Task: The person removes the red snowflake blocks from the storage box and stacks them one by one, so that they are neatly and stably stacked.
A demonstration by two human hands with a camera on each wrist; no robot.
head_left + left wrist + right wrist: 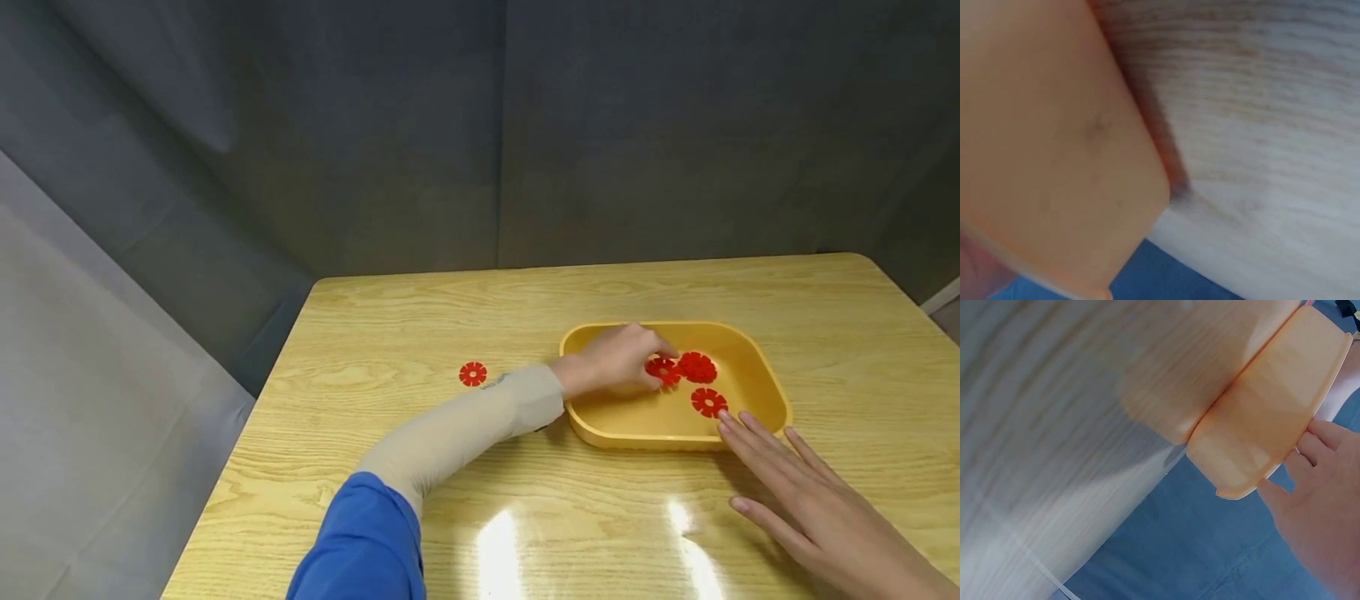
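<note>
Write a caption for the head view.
Left hand pinches a red plastic gear disc inside a yellow plastic tray.

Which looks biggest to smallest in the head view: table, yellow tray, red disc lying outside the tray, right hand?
1. table
2. yellow tray
3. right hand: nearly tray-sized, but it is nearer the camera and partly cut off, so this place is unsure
4. red disc

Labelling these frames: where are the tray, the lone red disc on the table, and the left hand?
tray (765,367), head view, far right rim
lone red disc (472,374), head view, centre
left hand (611,360), head view, back of hand
</note>
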